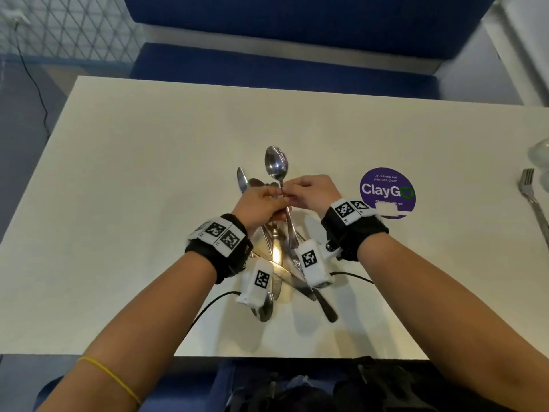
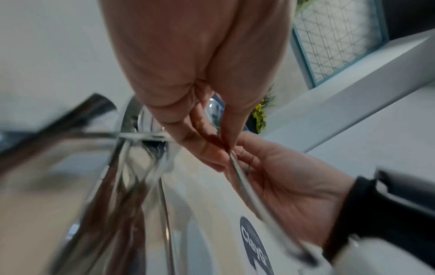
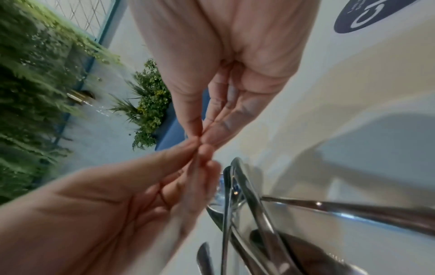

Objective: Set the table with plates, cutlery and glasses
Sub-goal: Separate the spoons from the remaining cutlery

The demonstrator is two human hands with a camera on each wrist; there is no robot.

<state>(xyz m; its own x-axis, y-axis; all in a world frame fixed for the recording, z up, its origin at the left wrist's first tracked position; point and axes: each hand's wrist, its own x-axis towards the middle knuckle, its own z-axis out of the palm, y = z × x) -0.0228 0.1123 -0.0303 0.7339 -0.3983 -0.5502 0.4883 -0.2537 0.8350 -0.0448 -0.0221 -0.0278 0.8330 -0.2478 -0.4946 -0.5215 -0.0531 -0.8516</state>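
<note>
You are sorting cutlery. Your left hand (image 1: 261, 203) and right hand (image 1: 312, 191) meet over the middle of the surface (image 1: 148, 173), and both pinch the neck of one spoon (image 1: 277, 165). Its bowl points toward the far edge; its handle runs back under your wrists toward the near edge. The right wrist view shows the fingertips (image 3: 207, 148) of both hands pressed together at that pinch.

Below your hands lies a loose pile of cutlery (image 1: 279, 263), crossed over itself: a knife (image 1: 242, 179) sticks out toward the far edge, and other handles fan toward the near edge. A single fork (image 1: 531, 197) already lies at the right edge, beside something glassy that the frame cuts off. A round purple sticker (image 1: 387, 191) sits between the pile and that fork.

No plate shows in view, so the setting looks barely begun. Next, I judge, one hand must let go so the other can carry the spoon clear of the pile. Lift it before swinging, or the handle may drag the tangled pieces along.
</note>
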